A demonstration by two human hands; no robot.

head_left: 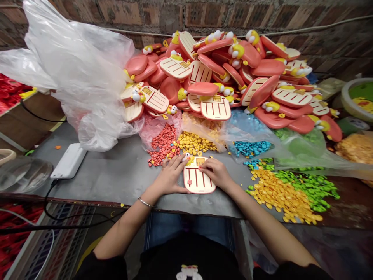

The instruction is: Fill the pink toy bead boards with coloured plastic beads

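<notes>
A cream-faced toy board with red slots and a red rim point(198, 181) lies flat on the grey table point(116, 175) in front of me. My left hand point(170, 175) rests at its left edge, fingers curled against the top left corner by the yellow duck head. My right hand point(215, 172) lies on its upper right part, fingers pressed down near the small yellow panel. Small red beads point(161, 146) and yellow beads point(194, 143) lie just beyond the board.
A big heap of the same red toy boards point(233, 74) fills the back. Blue beads point(250, 148), orange beads point(276, 194) and green beads point(311, 186) lie right. A clear plastic bag point(81, 77) and a white power adapter point(68, 160) sit left.
</notes>
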